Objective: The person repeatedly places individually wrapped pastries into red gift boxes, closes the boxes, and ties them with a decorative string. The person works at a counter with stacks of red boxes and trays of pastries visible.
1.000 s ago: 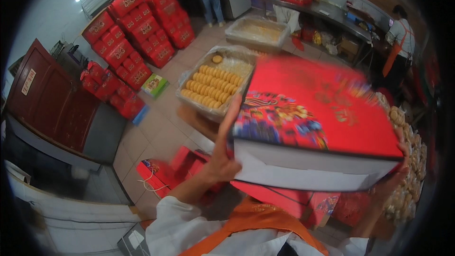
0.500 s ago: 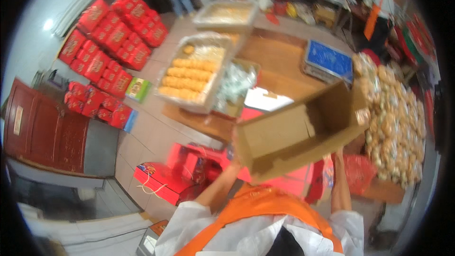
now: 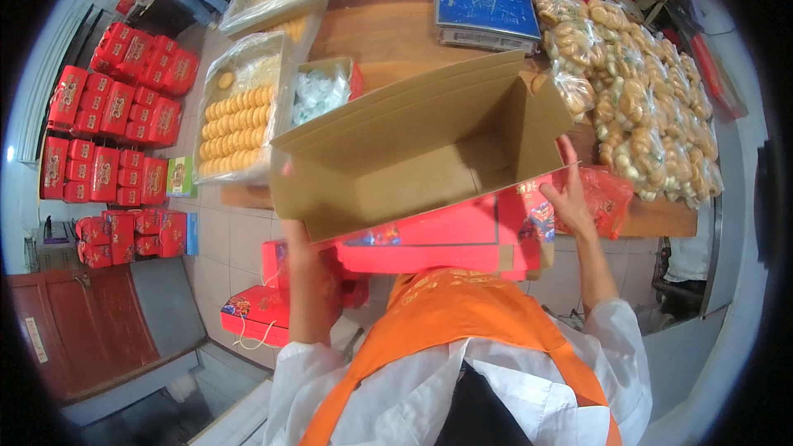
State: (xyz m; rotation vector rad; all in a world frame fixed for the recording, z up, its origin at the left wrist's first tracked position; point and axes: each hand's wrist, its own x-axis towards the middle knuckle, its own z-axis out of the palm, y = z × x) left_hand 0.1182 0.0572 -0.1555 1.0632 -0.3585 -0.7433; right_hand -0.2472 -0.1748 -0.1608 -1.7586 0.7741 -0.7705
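Observation:
An open cardboard box [image 3: 388, 173], bare brown inside, is tilted in front of me above the table. My left hand [image 3: 296, 231] grips its left end; the hand is blurred and its fingers are partly behind the cardboard. At the right end my right hand [image 3: 572, 202] is closed on the wall, with the thumb in front and the fingers along the outer side. Just below the box lies red printed cardboard [image 3: 446, 239], partly covered by it. Whatever is under the box's far side is hidden.
Left of the box stands a plastic-lined tray [image 3: 281, 74] with rows of round pastries. Bagged buns [image 3: 640, 99] are piled at the right, beside a blue-topped case [image 3: 487, 10]. Red gift boxes [image 3: 116, 165] are stacked at the left, and a red handled box [image 3: 256, 310] sits near my left forearm.
My view has turned, so the table appears more level. The box has moved left and a little up in the picture, its opening now facing me more. Both hands still hold it.

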